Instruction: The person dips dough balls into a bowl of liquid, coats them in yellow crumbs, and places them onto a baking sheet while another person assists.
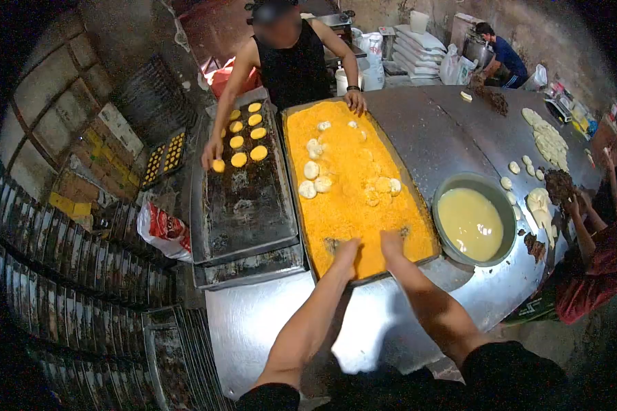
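A large tray (430, 233) of orange-yellow crumbs lies in front of me. Both my hands are at its near end, partly sunk in the crumbs. My left hand (345, 253) and my right hand (393, 245) are a little apart, and their fingers are buried or blurred. Pale dough balls (311, 170) dusted with crumbs lie in the middle and far part of the tray, some in pairs. Beyond my right hand, a few coated pieces (382, 186) sit close together. A grey basin (440, 241) of pale yellow liquid stands just right of the tray.
Left of the crumbs, a co-worker's hand (213, 152) touches a yellow round on a dark baking tray (253, 226). Dough balls (514, 167), flattened dough (547, 140) and dark filling (559, 186) lie on the right, near another person's hands (583, 204). Stacked trays (82, 294) fill the lower left.
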`<state>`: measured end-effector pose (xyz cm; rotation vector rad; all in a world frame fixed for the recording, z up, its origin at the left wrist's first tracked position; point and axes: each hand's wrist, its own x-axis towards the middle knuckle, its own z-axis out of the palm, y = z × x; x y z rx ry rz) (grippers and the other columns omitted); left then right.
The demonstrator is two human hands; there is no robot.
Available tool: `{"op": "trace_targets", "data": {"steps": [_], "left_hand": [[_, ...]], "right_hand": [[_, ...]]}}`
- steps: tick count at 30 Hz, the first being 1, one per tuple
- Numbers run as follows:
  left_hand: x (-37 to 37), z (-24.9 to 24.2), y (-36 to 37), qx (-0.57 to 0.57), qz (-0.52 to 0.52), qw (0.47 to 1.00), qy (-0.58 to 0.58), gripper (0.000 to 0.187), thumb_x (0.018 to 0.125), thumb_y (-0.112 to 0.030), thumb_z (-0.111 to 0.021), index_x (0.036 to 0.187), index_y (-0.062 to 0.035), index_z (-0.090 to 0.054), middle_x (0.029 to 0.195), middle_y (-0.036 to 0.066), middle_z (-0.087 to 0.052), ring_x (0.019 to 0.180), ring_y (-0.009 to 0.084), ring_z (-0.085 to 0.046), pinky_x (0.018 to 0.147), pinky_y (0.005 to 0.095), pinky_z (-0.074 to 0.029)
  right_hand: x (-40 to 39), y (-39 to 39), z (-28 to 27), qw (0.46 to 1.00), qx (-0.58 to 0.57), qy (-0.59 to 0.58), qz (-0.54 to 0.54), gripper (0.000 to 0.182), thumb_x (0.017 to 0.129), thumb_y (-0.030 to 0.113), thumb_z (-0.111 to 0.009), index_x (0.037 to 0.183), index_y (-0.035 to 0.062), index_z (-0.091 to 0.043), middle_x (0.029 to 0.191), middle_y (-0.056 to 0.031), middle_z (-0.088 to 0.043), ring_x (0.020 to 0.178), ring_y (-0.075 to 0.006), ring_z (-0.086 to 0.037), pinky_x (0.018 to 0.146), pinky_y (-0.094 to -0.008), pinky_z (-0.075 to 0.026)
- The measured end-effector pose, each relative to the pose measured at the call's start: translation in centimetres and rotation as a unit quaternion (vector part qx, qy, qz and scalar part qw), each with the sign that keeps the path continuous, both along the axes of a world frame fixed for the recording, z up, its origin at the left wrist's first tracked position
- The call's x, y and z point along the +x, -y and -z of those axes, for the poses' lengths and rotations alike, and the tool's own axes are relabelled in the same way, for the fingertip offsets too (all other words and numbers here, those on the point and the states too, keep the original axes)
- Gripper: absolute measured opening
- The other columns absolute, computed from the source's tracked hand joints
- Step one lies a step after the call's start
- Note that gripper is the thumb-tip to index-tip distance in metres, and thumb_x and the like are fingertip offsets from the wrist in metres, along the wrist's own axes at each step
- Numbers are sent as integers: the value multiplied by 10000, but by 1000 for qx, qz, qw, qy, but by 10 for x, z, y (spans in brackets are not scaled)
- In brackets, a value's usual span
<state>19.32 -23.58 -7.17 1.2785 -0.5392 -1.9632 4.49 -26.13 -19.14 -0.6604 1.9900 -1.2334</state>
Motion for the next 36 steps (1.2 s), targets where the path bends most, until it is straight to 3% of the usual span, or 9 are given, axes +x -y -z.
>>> {"op": "trace_targets", "data": {"steps": [3,7,11,15,20,27,31,35,36], "left_hand": [[-40,7,22,-22,-52,998,32,279,860,-291,-581,1030,-69,-589,869,63,-577,795,195,-533,717,358,-474],[-24,-57,72,-200,-97,963,-154,456,883,-361,-555,1205,-40,-510,1087,88,-583,1000,233,-536,890,362,-431],[36,-84,90,-232,-66,964,112,596,903,-418,-506,1311,12,-438,1252,144,-540,1158,255,-498,959,397,-383],[59,20,124,-224,-56,920,317,658,901,-422,-510,1356,30,-364,1351,177,-439,1216,249,-439,1014,377,-331],[19,39,155,-275,-137,951,34,710,904,-398,-525,1409,23,-256,1409,170,-378,1297,256,-365,1057,370,-290],[-2,-15,139,-158,33,987,24,600,922,-423,-493,1358,-26,-382,1303,100,-494,1202,253,-463,1001,387,-376],[5,-23,104,-289,148,898,297,666,890,-419,-548,1319,69,-403,1342,215,-456,1207,319,-470,1014,359,-355],[1,-70,60,-331,193,823,419,596,866,-448,-532,1230,24,-515,1171,273,-571,1140,375,-520,976,408,-385],[4,-45,69,-344,261,724,537,574,859,-474,-526,1179,1,-552,1087,289,-597,1078,380,-555,912,440,-422]], "right_hand": [[7,26,2,960,-59,273,-37,310,863,239,-489,1063,16,-570,976,-129,-622,849,-277,-595,715,-418,-489],[21,51,-191,854,-148,488,-106,426,953,379,-423,1120,9,-552,1114,-151,-591,1056,-288,-547,867,-437,-470],[-44,86,-166,974,-156,-63,-149,547,963,408,-371,1258,-36,-492,1247,-161,-556,1153,-295,-514,984,-408,-384],[-95,109,-92,957,-75,-195,-199,600,962,432,-357,1284,-65,-453,1310,-164,-513,1209,-283,-474,1033,-373,-323],[-45,116,-149,961,-127,208,-132,579,956,446,-388,1283,-21,-486,1275,-130,-540,1175,-243,-504,1017,-352,-355],[-64,120,-138,854,20,422,-303,530,933,418,-483,1268,10,-517,1178,-117,-600,1095,-207,-556,927,-344,-430],[-77,87,-124,825,-54,-295,-479,458,941,395,-426,1133,19,-605,1140,-193,-614,1053,-339,-578,903,-411,-440],[-59,25,-159,802,-341,-395,-289,332,890,291,-449,936,46,-668,954,-203,-651,864,-385,-614,788,-481,-474],[-67,27,-150,728,-200,-489,-437,274,857,243,-482,877,41,-666,864,-180,-666,773,-371,-633,704,-492,-490]]}}
